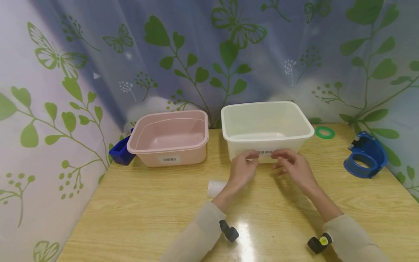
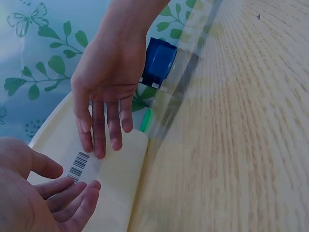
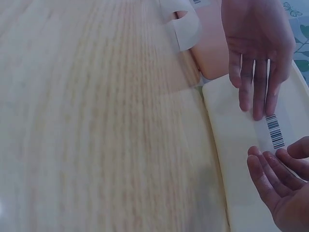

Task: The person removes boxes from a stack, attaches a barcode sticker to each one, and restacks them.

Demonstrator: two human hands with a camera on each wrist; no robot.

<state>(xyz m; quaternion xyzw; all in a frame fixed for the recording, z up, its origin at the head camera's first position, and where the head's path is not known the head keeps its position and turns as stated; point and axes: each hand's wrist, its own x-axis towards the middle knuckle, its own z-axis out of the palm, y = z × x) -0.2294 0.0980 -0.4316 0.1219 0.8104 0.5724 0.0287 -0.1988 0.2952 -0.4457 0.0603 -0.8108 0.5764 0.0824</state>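
Observation:
Both hands are at the front wall of a white plastic basin (image 1: 242, 147), one on either side of its barcode label (image 3: 274, 131). My left hand (image 1: 241, 170) has relaxed, slightly bent fingers at the label's left end. From the other side my right hand (image 1: 296, 169) reaches to the label's right end, its fingers loosely extended. In the left wrist view, fingertips of the left hand (image 2: 53, 193) lie against or very near the label; exact contact is hard to tell. Neither hand grips anything. A white roll (image 1: 216, 188) lies on the table, partly hidden by the left wrist.
A pink basin (image 1: 193, 157) with a barcode label stands left of the white one. Behind its left side is a dark blue holder (image 1: 121, 152). At the right are a green ring (image 1: 324, 133) and a blue tape dispenser (image 1: 376, 156). A patterned curtain (image 1: 196, 43) borders the wooden table (image 1: 137, 218).

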